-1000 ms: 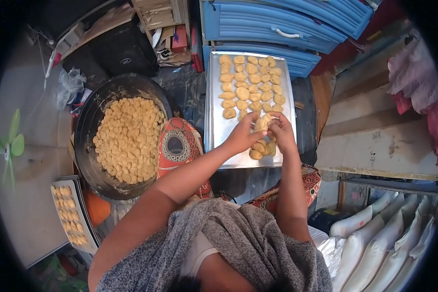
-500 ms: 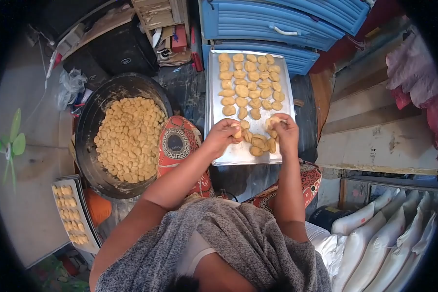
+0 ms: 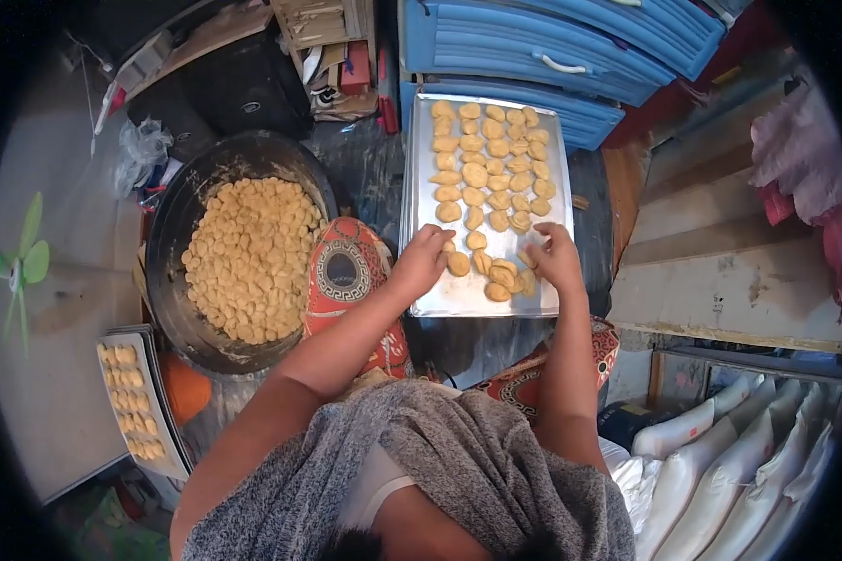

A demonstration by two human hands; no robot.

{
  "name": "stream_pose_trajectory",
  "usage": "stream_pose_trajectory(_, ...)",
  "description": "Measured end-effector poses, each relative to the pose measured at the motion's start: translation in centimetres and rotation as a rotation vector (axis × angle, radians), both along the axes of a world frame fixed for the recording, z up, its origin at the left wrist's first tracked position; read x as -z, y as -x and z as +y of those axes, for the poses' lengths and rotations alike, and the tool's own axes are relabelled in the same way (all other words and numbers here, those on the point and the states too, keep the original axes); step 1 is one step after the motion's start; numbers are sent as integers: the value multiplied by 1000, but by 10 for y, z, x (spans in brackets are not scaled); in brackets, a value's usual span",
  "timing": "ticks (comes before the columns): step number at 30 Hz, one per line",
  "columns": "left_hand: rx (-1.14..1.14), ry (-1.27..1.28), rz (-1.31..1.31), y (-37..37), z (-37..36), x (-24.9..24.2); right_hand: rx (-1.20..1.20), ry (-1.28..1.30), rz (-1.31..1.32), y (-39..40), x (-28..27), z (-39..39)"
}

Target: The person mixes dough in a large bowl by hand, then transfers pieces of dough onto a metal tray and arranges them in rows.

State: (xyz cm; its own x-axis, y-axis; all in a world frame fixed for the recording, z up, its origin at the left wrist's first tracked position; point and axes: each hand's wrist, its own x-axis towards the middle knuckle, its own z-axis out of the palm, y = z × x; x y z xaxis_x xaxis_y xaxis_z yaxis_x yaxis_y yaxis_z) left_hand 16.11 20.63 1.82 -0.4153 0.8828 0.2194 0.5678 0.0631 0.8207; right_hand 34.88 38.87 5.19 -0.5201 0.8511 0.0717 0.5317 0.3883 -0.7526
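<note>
My left hand (image 3: 423,262) is at the left side of a metal tray (image 3: 428,297), its fingertips around a small dough piece (image 3: 450,246). At the tray's right side, my right hand (image 3: 557,258) has its thumb and forefinger apart, beside the loose heap of dough pieces (image 3: 501,275). Nothing shows between those fingers. Flattened yellow-brown dough pieces (image 3: 474,175) lie in rows over the upper part of the tray. One single piece (image 3: 457,264) lies just right of my left thumb.
A black tub (image 3: 171,323) full of dough lumps (image 3: 250,257) stands left. Farther left are stacked trays (image 3: 133,402) with more pieces. Blue drawers (image 3: 543,47) stand behind the tray, white sacks (image 3: 702,467) lower right, and a green fan (image 3: 23,264) far left.
Another dough piece now lies at the right end of the lowest row. My right hand has come away from the piece it held and its fingers have opened. My left hand has lowered its piece onto the tray.
</note>
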Motion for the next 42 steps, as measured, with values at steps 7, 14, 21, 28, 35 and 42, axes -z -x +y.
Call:
stream_pose_trajectory(7, -9, 42, 322, 2, 4, 3, 24, -230, -55, -4, 7, 17)
stream_pose_trajectory(14, -43, 28, 245, 8, 14, 5, -55, -530, -212, 12, 4, 23)
stream_pose_trajectory(21, -80, 20, 216, 7, 28, 11, -315, -71, -173, 59, 5, -54)
stream_pose_trajectory(28, 71, -59, 465, 5, 17, -2, -257, -140, -70, 43, 4, -52)
stream_pose_trajectory(35, 154, 36, 454, -6, 21, 2, -274, -7, -72, 14, 12, -37)
stream_pose_trajectory(42, 142, -1, 481, -8, 18, 1, -233, -193, -176, 24, 6, -27)
